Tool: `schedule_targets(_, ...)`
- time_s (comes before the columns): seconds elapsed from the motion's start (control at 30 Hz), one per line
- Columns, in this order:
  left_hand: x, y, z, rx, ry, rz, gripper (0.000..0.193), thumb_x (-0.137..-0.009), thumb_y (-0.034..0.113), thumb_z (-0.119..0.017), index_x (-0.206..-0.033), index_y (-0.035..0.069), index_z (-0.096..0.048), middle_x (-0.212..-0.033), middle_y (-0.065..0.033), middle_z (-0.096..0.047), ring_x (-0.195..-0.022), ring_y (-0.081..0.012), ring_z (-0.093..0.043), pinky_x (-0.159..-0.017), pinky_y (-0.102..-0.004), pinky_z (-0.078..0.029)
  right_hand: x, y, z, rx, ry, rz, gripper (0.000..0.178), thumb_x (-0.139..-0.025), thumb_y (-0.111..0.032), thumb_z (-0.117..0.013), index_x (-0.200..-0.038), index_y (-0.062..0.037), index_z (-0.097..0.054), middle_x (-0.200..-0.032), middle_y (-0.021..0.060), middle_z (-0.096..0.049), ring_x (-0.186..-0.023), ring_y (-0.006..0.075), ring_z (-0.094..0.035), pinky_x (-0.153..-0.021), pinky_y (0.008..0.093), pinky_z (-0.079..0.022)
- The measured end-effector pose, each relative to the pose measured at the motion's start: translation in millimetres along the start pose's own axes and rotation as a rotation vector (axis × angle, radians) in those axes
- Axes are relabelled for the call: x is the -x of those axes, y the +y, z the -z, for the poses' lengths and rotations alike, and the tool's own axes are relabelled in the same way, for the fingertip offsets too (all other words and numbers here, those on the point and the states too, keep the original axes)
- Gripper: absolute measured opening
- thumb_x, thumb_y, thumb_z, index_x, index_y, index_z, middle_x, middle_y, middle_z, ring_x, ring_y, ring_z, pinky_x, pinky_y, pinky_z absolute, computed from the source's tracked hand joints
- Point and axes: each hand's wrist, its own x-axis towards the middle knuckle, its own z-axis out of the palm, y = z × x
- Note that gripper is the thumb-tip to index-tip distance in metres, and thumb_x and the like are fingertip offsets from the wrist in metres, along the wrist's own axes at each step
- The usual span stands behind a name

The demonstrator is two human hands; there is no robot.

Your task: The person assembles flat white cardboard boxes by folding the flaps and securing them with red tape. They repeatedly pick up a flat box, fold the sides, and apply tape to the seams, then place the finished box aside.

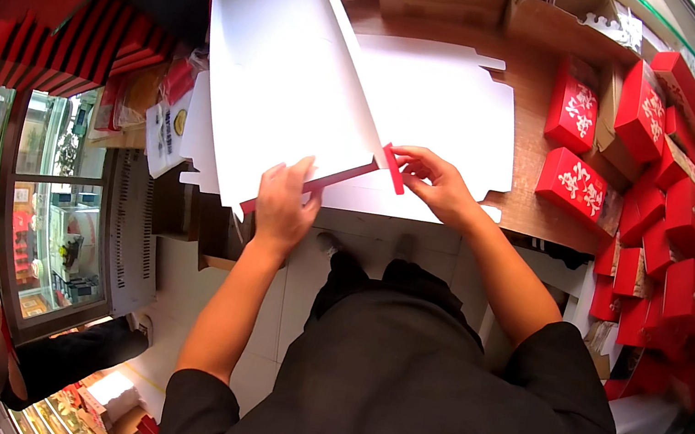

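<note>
A partly folded cardboard box [290, 67], white inside and red outside, lies at a slant on the table. Its right side wall stands up, and a narrow red edge shows along its near side. My left hand [285, 206] grips that near edge, fingers over the white inside. At the near right corner my right hand [435, 184] pinches a small red end flap [394, 169], which sticks out past the wall. Beneath and to the right of the box lie flat white cardboard blanks [466, 122] with cut tabs.
Several red boxes with pale lettering [578, 188] are piled on the right of the wooden table [528, 170]. Open cartons [441, 1] stand along the back. Stacked red boxes [61, 46] fill the left side. Another person's dark-clothed leg [86, 357] shows at lower left.
</note>
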Motion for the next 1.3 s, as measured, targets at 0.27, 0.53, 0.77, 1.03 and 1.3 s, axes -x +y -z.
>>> schedule_targets(0.27, -3, 8, 68, -0.029, 0.124, -0.092, 0.038, -0.069, -0.002, -0.073, -0.104, 0.007, -0.060, -0.093, -0.0078, -0.065, -0.085, -0.0273, -0.062, -0.082, -0.0391, -0.045, -32, -59, -21, 0.367, -0.202, 0.515, 0.043, -0.078, 0.001, -0.072, -0.118, -0.0109, -0.060, -0.099, 0.0074, -0.065, -0.083, 0.0199, -0.064, -0.079, 0.0316, -0.055)
schedule_targets(0.53, 17, 2, 80, -0.021, 0.145, -0.020, 0.036, -0.072, -0.002, -0.072, -0.104, 0.008, -0.059, -0.092, -0.0064, -0.064, -0.084, -0.0262, -0.062, -0.080, -0.0376, -0.045, -42, -70, -30, 0.558, -0.347, 0.676, 0.025, -0.079, 0.002, -0.069, -0.103, -0.0036, -0.066, -0.093, 0.0092, -0.069, -0.084, 0.0259, -0.068, -0.076, 0.0325, -0.056)
schedule_targets(0.77, 8, 9, 71, -0.018, 0.185, -0.019, 0.035, -0.070, -0.003, -0.070, -0.102, 0.008, -0.061, -0.091, -0.0058, -0.065, -0.083, -0.0253, -0.062, -0.080, -0.0371, -0.044, -21, -30, -49, -0.312, -0.184, 0.001, 0.016, -0.099, -0.012, -0.051, -0.109, -0.0007, -0.059, -0.089, 0.0108, -0.068, -0.087, 0.0187, -0.068, -0.080, 0.0318, -0.055)
schedule_targets(1.03, 5, 14, 59, -0.051, 0.082, -0.080, 0.032, -0.068, -0.003, -0.066, -0.097, 0.009, -0.063, -0.085, -0.0032, -0.064, -0.079, -0.0206, -0.061, -0.077, -0.0343, -0.041, -34, -60, -42, 0.660, -0.277, 0.013, 0.011, -0.092, -0.010, -0.058, -0.095, -0.0012, -0.063, -0.080, 0.0115, -0.068, -0.077, 0.0222, -0.066, -0.069, 0.0358, -0.050)
schedule_targets(1.3, -1, 25, 54, -0.112, 0.053, -0.063, 0.029, -0.069, -0.002, -0.065, -0.094, 0.011, -0.062, -0.083, -0.0001, -0.063, -0.077, -0.0171, -0.060, -0.075, -0.0337, -0.036, -39, -59, -53, 1.219, -0.579, 0.162, 0.019, -0.079, -0.010, -0.063, -0.096, -0.0018, -0.061, -0.078, 0.0184, -0.066, -0.078, 0.0376, -0.066, -0.070, 0.0464, -0.052)
